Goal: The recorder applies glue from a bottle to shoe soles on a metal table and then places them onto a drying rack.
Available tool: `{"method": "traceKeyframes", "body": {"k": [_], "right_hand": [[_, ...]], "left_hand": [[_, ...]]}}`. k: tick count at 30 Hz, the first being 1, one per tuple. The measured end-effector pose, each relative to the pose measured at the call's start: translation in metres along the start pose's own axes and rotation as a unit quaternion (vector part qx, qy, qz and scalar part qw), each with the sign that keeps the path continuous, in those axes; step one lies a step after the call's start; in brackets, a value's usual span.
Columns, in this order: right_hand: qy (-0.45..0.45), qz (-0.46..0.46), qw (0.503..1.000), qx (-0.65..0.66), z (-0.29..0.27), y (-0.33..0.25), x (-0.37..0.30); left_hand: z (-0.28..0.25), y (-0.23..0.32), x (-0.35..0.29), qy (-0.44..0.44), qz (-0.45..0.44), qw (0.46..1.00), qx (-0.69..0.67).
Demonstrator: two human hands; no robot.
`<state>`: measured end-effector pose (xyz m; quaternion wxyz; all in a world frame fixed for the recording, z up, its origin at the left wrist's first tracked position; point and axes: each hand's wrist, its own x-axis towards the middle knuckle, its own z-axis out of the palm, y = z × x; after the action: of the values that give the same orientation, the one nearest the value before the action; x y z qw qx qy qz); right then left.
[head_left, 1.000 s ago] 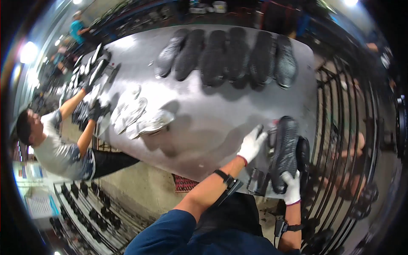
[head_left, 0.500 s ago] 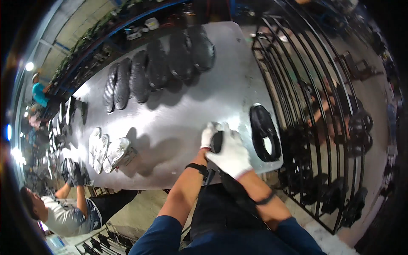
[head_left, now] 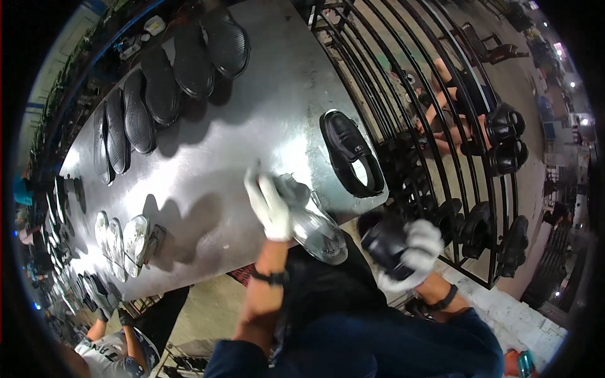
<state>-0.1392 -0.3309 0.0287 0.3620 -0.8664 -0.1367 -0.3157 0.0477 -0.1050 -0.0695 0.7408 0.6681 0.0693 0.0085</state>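
Observation:
Over the table's near edge, my white-gloved left hand (head_left: 271, 208) grips a shiny silver shoe last (head_left: 321, 236) by its upper part; some of its fingers stretch up along it, and the last is slightly blurred. Farther right, past the table edge, my gloved right hand (head_left: 419, 249) is closed around a black shoe (head_left: 384, 244), smeared by motion. Another black shoe (head_left: 350, 151) lies at the table's right end, opening toward me.
Several black soles (head_left: 140, 110) line the far left of the metal table (head_left: 265, 120). Silver lasts (head_left: 135, 242) stand at the near left. A black rack (head_left: 403, 94) with shoes borders the right side. One person (head_left: 116, 349) works at lower left; another (head_left: 454, 107) is beyond the rack.
My hands were together around a dark object; now they are apart, the last in the left and the black shoe in the right. The view has turned, shifting the table leftward.

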Motion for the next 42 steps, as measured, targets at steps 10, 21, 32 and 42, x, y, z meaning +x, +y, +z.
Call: {"method": "traceKeyframes", "body": {"k": [10,21,32,42], "right_hand": [[-0.189,0.378,0.892,-0.161,0.113,0.066,-0.022],[-0.412,0.363,0.776,-0.31,0.167,0.175,0.015],[-0.369,0.399,0.781,-0.307,0.192,0.21,-0.001],[-0.48,0.361,0.734,-0.317,0.205,0.164,0.042]], "left_hand": [[-0.022,-0.156,0.06,-0.075,-0.051,0.993,0.073],[-0.024,-0.044,-0.091,-0.115,-0.362,0.89,-0.253],[-0.134,-0.047,0.006,0.263,-0.18,0.814,-0.485],[-0.328,0.001,0.043,0.318,-0.081,0.9,-0.287]]}}
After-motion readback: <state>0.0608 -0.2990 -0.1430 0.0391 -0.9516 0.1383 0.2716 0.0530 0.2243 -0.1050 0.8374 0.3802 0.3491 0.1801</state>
